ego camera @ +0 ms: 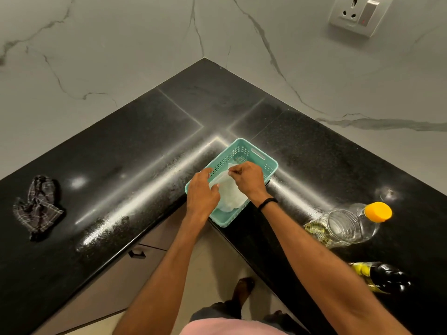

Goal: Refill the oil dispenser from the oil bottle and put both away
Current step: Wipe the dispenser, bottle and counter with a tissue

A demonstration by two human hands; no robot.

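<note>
Nearest, low right: oil dispenser (387,276), dark glass with yellow oil showing, on the black counter (121,153) just past the right forearm. Just beyond it is the oil bottle (343,226), clear plastic, orange cap (378,211) on, a little oil left at the base. The two are near each other but apart, and neither hand touches them. Both hands are further in, at the teal basket (263,157), which sits at the counter's inner corner by the edge. White paper (229,193) lies inside the basket. Right hand (246,180): fingertips pinch the paper's far edge; black wristband (268,203) on that wrist. Left hand (203,194): fingers loosely curled over the basket's left rim, thumb against the paper; can't tell whether it actually grasps either one. Far left on the counter, well apart from everything: a crumpled dark checked cloth (37,206). Cabinet handle (136,253) shows below the counter edge. Farthest back: veined marble walls meeting in a corner, with a wall socket (360,14) upper right.
</note>
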